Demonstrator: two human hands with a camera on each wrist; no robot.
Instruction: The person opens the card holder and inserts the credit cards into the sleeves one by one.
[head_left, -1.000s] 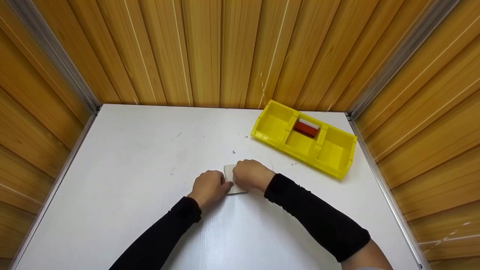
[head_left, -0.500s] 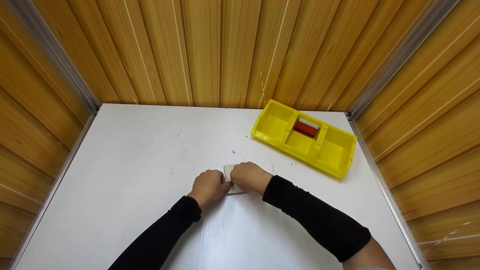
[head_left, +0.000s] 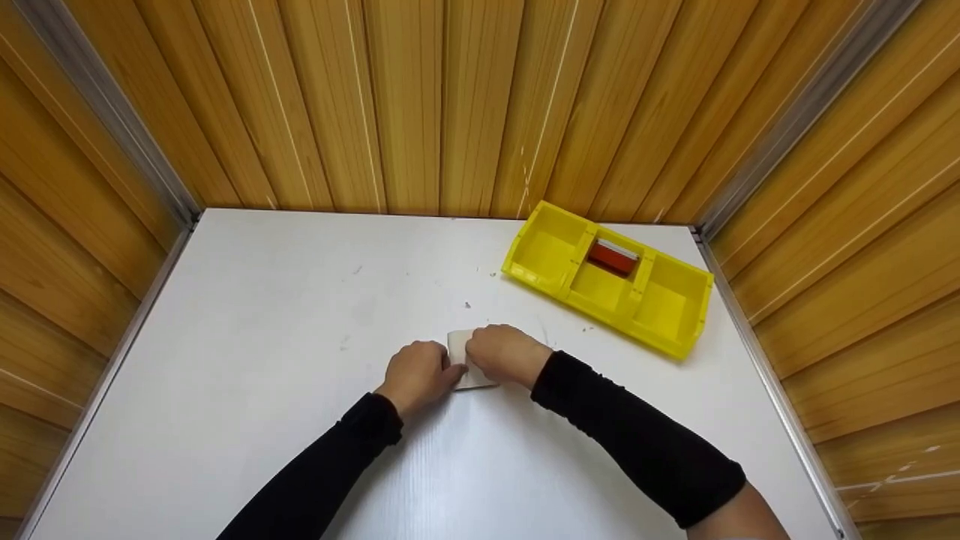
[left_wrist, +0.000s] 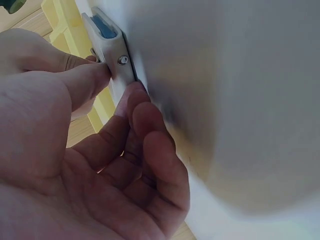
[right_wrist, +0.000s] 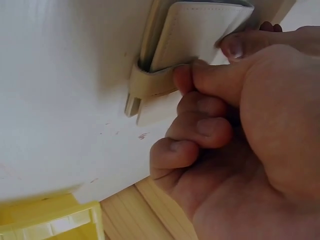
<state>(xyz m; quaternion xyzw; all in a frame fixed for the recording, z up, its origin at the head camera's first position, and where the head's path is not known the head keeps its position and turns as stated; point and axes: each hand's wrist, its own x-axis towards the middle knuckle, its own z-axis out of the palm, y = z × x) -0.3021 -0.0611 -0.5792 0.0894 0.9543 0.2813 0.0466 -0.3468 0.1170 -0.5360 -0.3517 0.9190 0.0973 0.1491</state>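
Note:
A small cream wallet (head_left: 459, 346) stands on the white table (head_left: 300, 315) between my hands. My left hand (head_left: 416, 377) pinches its left side between thumb and fingers. On the right side, my right hand (head_left: 508, 352) pinches the end of the strap (right_wrist: 152, 82) that wraps round the wallet. A metal snap stud (left_wrist: 123, 60) and a blue lining (left_wrist: 104, 27) show on the wallet in the left wrist view. In the right wrist view the left thumb (right_wrist: 236, 46) presses on the stitched cover. My right fingertips hide the strap's tip.
Toward the back right stands a yellow tray (head_left: 568, 294) with three compartments. A red and white block-like item (head_left: 613, 256) lies in its middle one. Wood-patterned walls (head_left: 405, 105) with metal corner rails (head_left: 757, 135) enclose the table. Dark specks (head_left: 467, 304) mark the tabletop.
My right hand shifted slightly left along the wallet, then back right. The left hand keeps its grip, and the wallet stays about where it was.

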